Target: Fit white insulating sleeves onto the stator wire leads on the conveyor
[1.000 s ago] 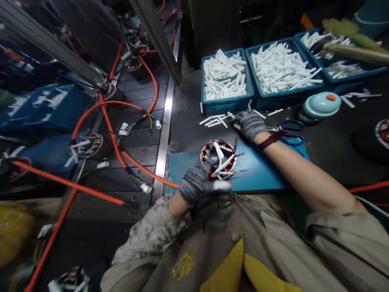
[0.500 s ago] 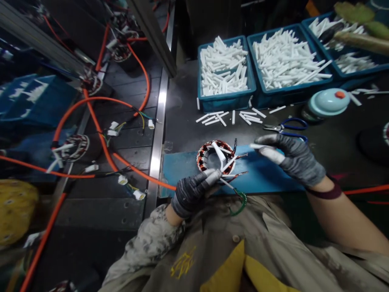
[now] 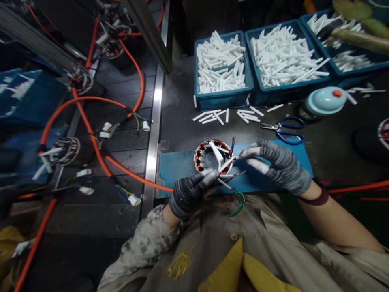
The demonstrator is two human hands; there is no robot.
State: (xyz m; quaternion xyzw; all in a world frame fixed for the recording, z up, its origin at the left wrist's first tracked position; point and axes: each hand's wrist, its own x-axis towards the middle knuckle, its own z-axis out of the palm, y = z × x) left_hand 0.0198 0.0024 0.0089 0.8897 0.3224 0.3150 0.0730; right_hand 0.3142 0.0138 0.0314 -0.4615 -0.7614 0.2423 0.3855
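Observation:
A round motor stator [image 3: 212, 156] with copper windings and white-sleeved leads lies on a blue mat [image 3: 179, 168] just in front of me. My gloved left hand [image 3: 190, 190] grips the stator's near edge and a sleeved lead, fingers closed. My gloved right hand [image 3: 278, 164] pinches a white sleeve tube [image 3: 243, 154] at the stator's right side, next to a bare wire end. A green wire loop [image 3: 238, 202] hangs off the mat's near edge.
Blue bins of white sleeve tubes [image 3: 220, 69] [image 3: 285, 56] stand at the back, with loose tubes [image 3: 226, 115] before them. Blue-handled scissors [image 3: 284, 129] and a pale lidded jar [image 3: 323, 101] lie to the right. A conveyor with orange cables [image 3: 94, 134] and other stators [image 3: 65, 150] runs at left.
My right hand left the loose tubes by the bin and came back with a white tube to the stator's right side. My left hand stayed on the stator.

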